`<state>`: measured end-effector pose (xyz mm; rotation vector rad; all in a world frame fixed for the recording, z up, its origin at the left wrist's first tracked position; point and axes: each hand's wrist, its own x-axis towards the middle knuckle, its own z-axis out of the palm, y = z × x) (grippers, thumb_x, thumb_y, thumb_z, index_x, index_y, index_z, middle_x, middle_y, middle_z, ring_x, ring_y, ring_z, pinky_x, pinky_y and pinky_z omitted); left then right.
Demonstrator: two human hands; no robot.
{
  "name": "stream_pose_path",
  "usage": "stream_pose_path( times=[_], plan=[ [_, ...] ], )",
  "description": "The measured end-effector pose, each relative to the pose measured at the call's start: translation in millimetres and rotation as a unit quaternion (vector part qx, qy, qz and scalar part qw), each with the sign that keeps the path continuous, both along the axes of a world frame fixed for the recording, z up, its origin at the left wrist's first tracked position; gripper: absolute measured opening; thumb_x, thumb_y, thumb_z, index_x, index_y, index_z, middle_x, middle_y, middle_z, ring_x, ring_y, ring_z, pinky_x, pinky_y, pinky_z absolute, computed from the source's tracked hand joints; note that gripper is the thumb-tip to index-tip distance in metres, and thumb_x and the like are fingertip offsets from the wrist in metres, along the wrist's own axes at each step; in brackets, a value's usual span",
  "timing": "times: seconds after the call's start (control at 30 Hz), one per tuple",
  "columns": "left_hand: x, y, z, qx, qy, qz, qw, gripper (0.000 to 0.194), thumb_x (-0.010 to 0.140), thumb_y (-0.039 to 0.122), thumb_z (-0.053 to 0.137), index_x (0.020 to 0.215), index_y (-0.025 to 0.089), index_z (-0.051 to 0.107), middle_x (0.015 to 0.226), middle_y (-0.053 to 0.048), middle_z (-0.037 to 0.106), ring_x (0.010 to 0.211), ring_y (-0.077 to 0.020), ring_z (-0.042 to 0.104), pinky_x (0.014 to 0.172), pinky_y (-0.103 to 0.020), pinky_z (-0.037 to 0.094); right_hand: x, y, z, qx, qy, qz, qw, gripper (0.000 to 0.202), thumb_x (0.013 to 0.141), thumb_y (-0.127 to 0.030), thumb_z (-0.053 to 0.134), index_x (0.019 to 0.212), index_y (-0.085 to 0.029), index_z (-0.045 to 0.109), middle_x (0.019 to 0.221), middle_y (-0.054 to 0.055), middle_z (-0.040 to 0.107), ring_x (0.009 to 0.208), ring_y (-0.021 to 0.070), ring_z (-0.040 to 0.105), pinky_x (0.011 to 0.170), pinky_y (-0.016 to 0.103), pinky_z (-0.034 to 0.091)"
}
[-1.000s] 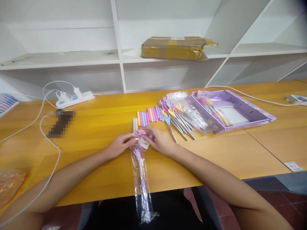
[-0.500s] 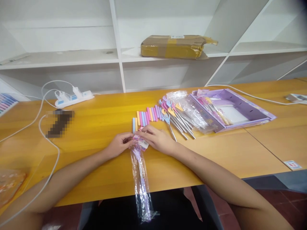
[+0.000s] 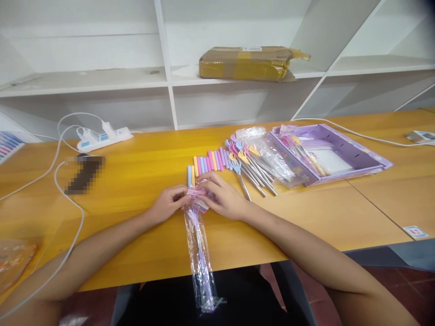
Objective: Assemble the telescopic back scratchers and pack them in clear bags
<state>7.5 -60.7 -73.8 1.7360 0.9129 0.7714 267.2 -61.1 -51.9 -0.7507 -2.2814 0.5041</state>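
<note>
A purple hand-shaped back scratcher [image 3: 200, 244] lies in a long clear plastic bag [image 3: 190, 240], its lower end hanging over the table's front edge. At the bag's top is a pink cardboard header card [image 3: 195, 192]. My left hand [image 3: 170, 203] pinches the card's left side between thumb and fingers. From the right, my right hand [image 3: 222, 197] grips the same card with curled fingers, covering part of it. Just beyond, coloured handle grips [image 3: 210, 161] stand in a row, in blue, yellow, pink and purple.
Right of the grips lie several metal back scratcher rods [image 3: 254, 174] with coloured claws, then empty plastic bags [image 3: 272, 158] and an open purple box [image 3: 353, 172]. A power strip [image 3: 105, 139] with white cables lies left. A taped carton [image 3: 248, 63] sits on the shelf.
My right fingers have curled in more on the header card, and the card has tilted, with its white barcode side now less visible. My left hand has barely moved.
</note>
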Motion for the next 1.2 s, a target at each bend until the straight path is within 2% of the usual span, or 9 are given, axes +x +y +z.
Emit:
stream_pose_path(
  times=[0.1, 0.17, 0.27, 0.37, 0.5, 0.67, 0.83, 1.0, 1.2],
  plan=[
    [1, -1, -1.4, -0.031, -0.040, 0.007, 0.999, 0.034, 0.102, 0.043, 0.067, 0.128, 0.020, 0.069, 0.116, -0.009, 0.076, 0.093, -0.0194, 0.071, 0.080, -0.031, 0.055, 1, 2, 2.0, -0.066, 0.046, 0.023, 0.997, 0.022, 0.109, -0.032, 0.054, 0.125, -0.022, 0.064, 0.123, 0.010, 0.068, 0.101, 0.0193, 0.069, 0.088, 0.036, 0.059],
    [2, -3, -2.0, -0.052, -0.077, 0.015, 0.996, 0.047, 0.102, 0.041, 0.068, 0.144, 0.023, 0.056, 0.123, -0.010, 0.075, 0.103, -0.0215, 0.073, 0.086, -0.033, 0.058, 1, 4, 1.4, -0.100, 0.063, 0.022, 0.993, 0.024, 0.108, -0.032, 0.054, 0.126, -0.022, 0.067, 0.118, 0.009, 0.071, 0.094, 0.0178, 0.069, 0.084, 0.034, 0.059],
    [3, -6, -3.0, -0.043, -0.095, 0.023, 0.994, 0.059, 0.104, 0.039, 0.066, 0.155, 0.029, 0.040, 0.124, -0.009, 0.075, 0.095, -0.0191, 0.074, 0.079, -0.030, 0.059, 2, 8, -2.0, -0.120, 0.082, 0.019, 0.989, 0.028, 0.107, -0.030, 0.055, 0.130, -0.022, 0.070, 0.123, 0.010, 0.071, 0.103, 0.0199, 0.069, 0.084, 0.035, 0.060],
    [2, -8, -4.8, 0.005, -0.073, 0.014, 0.997, 0.047, 0.104, 0.039, 0.065, 0.148, 0.028, 0.050, 0.127, -0.010, 0.073, 0.092, -0.0183, 0.073, 0.075, -0.028, 0.057, 3, 10, -6.9, -0.159, 0.120, 0.050, 0.979, 0.032, 0.108, -0.030, 0.054, 0.134, -0.023, 0.071, 0.124, 0.010, 0.068, 0.096, 0.0172, 0.069, 0.080, 0.034, 0.062],
    [1, -7, -6.0, 0.023, -0.044, 0.002, 0.999, 0.035, 0.105, 0.036, 0.062, 0.139, 0.025, 0.060, 0.128, -0.011, 0.072, 0.101, -0.0209, 0.073, 0.084, -0.033, 0.058, 3, 11, -11.6, -0.205, 0.149, 0.076, 0.964, 0.034, 0.110, -0.032, 0.053, 0.135, -0.023, 0.072, 0.120, 0.009, 0.066, 0.079, 0.0123, 0.066, 0.077, 0.034, 0.064],
    [0, -6, -4.5, 0.042, -0.013, 0.013, 0.999, 0.038, 0.105, 0.035, 0.062, 0.142, 0.026, 0.061, 0.129, -0.010, 0.073, 0.104, -0.0216, 0.072, 0.093, -0.037, 0.057, 4, 12, -13.8, -0.210, 0.170, 0.079, 0.960, 0.033, 0.109, -0.032, 0.055, 0.134, -0.022, 0.074, 0.116, 0.009, 0.066, 0.082, 0.0135, 0.067, 0.075, 0.034, 0.064],
    [0, -5, -1.6, 0.066, 0.017, 0.005, 0.998, 0.033, 0.105, 0.037, 0.061, 0.136, 0.026, 0.067, 0.126, -0.010, 0.073, 0.092, -0.0188, 0.069, 0.085, -0.036, 0.057, 4, 13, -15.1, -0.201, 0.154, 0.078, 0.964, 0.035, 0.110, -0.033, 0.053, 0.138, -0.026, 0.072, 0.122, 0.010, 0.065, 0.078, 0.0113, 0.064, 0.075, 0.033, 0.064],
    [0, -4, 2.2, 0.095, 0.035, -0.001, 0.995, 0.032, 0.106, 0.036, 0.061, 0.135, 0.026, 0.067, 0.128, -0.011, 0.069, 0.100, -0.0209, 0.068, 0.087, -0.036, 0.056, 5, 13, -16.0, -0.187, 0.146, 0.076, 0.969, 0.035, 0.109, -0.032, 0.054, 0.139, -0.025, 0.072, 0.126, 0.010, 0.065, 0.090, 0.0142, 0.066, 0.082, 0.035, 0.065],
    [0, -5, 5.8, 0.150, 0.080, -0.013, 0.985, 0.030, 0.108, 0.031, 0.056, 0.135, 0.028, 0.067, 0.125, -0.008, 0.068, 0.099, -0.0195, 0.066, 0.087, -0.036, 0.055, 3, 13, -19.2, -0.180, 0.162, 0.082, 0.967, 0.037, 0.109, -0.024, 0.054, 0.142, -0.027, 0.070, 0.126, 0.010, 0.063, 0.091, 0.0140, 0.066, 0.081, 0.035, 0.065]
  ],
)
